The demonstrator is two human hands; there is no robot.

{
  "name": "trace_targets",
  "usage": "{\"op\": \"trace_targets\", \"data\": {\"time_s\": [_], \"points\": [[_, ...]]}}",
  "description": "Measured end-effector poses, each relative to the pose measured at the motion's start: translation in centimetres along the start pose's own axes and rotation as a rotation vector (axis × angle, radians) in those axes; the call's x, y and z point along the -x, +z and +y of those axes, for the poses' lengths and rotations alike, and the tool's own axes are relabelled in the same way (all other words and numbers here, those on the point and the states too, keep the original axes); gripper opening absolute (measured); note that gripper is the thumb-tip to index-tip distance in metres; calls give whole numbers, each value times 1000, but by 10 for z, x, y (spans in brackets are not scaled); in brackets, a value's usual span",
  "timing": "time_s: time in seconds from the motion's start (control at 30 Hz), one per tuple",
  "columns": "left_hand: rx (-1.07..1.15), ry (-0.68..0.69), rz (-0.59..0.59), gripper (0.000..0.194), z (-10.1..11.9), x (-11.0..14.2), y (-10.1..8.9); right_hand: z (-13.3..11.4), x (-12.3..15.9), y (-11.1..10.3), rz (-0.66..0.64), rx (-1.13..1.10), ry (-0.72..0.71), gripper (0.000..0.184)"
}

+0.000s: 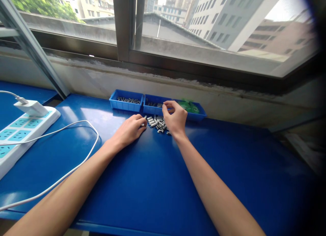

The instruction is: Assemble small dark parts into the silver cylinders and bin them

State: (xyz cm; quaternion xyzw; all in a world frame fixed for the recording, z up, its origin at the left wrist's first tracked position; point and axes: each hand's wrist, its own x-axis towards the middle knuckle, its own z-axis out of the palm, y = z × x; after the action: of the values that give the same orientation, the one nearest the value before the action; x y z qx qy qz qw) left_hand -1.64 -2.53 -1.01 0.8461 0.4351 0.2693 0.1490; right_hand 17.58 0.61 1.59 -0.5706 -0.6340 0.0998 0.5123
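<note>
A loose pile of small silver metal parts [153, 122], several of them short cylinders, lies on the blue table between my hands. My left hand [131, 129] rests at the pile's left side, its fingers closed around a small metal part that only partly shows. Over the front edge of the middle blue bin [150, 109], my right hand [176, 118] is pinched, thumb against fingertips. Whatever may be in that pinch is too small to make out. Metal pieces lie in this bin, partly hidden by my right hand.
The left blue bin [126, 106] holds many small metal pieces, the right blue bin [201, 114] green packets. A white power strip [28, 131] with a plugged-in charger [32, 108] and a looping white cable [73, 170] occupies the left. Behind the bins stands a windowed wall [91, 76].
</note>
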Motion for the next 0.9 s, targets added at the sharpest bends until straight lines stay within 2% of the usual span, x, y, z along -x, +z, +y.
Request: {"op": "trace_targets", "data": {"time_s": [0.13, 0.23, 0.33, 0.43, 0.53, 0.73, 0.9], "points": [[-45, 11, -3, 18, -2, -1, 1, -11, 24, -10, -42, -113, 27, 22], [2, -4, 71, 20, -1, -2, 2, -11, 39, -15, -60, -162, 21, 22], [208, -62, 181, 17, 5, -3, 1, -7, 45, -15, -52, -198, 15, 21], [506, -123, 228, 19, 12, -4, 1, -3, 46, -13, -88, -253, 27, 20], [684, -149, 241, 24, 19, -4, -1, -2, 47, -10, -160, -298, 30, 19], [763, -173, 253, 28, 23, -5, -4, -5, 50, -10, -258, -360, 35, 21], [837, -248, 189, 35, 21, -6, -4, -4, 51, -10, -306, -415, 69, 22]]}}
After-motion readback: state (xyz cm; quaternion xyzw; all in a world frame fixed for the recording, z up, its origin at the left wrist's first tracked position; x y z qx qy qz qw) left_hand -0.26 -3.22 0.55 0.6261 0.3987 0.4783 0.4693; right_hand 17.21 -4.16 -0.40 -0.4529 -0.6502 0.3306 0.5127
